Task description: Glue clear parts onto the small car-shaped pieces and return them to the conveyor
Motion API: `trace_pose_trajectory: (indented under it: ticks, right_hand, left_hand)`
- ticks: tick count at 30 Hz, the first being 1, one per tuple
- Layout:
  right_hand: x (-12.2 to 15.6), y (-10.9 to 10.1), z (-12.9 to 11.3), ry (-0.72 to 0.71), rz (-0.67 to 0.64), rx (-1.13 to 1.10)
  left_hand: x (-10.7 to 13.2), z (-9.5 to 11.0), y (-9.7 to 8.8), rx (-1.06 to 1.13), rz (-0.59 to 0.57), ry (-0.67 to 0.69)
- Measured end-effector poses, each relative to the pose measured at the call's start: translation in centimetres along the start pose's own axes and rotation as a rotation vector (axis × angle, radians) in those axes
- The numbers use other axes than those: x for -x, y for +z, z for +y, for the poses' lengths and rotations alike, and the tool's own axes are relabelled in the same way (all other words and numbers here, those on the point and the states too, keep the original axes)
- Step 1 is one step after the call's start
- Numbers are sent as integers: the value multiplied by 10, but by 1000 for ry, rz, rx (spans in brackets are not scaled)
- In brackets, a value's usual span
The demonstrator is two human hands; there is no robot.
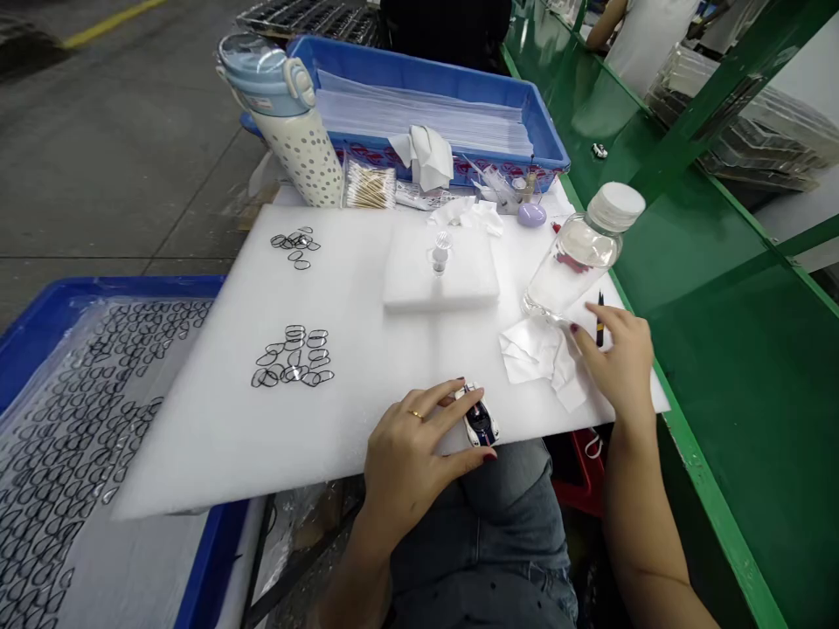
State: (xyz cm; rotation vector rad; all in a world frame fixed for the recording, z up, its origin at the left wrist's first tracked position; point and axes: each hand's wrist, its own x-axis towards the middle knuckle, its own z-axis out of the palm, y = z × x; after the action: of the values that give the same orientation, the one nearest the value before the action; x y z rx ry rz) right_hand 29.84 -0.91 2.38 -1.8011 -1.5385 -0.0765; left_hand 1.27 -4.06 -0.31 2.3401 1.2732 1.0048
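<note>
While the left hand (pixel 412 445) is clamped on the white toy car (pixel 481 424) at the near edge of the white counter (pixel 354 262), the right hand (pixel 620 354) has its thumb and finger apart, beside the black tool (pixel 599 323), and seems to hold nothing. In my judgement, the car is already mostly put together, but two groups of black rings (pixel 294 374) lie loose; how much work is left, I cannot tell.

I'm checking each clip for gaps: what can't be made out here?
All in the head view:
Toy car: far end partly covered by the left hand.
Lower-left blue tray: cut off by left and bottom edges.
Label on the flask: print too small to read.
Person at upper right: head cut off by top edge.
</note>
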Motion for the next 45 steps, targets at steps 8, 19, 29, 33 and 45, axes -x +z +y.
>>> trace_pose_trajectory:
  ticks: [8,19,29,33,45]
  right_hand:
    - [-2,-18,-4,314,-35,-610]
    - [-69,-44,-76,-286,427,-553]
    - [-94,3,-50,-495,366,-48]
    - [-90,5,-31,-78,477,-435]
    - [-86,30,44,481,205,-1392]
  left_hand:
    - [2,-1,0,-15,-12,18]
    - [3,-2,0,-17,-22,22]
    - [4,-4,3,-42,-8,34]
    - [6,-10,8,-79,19,81]
    - [12,-59,-30,-181,266,-87]
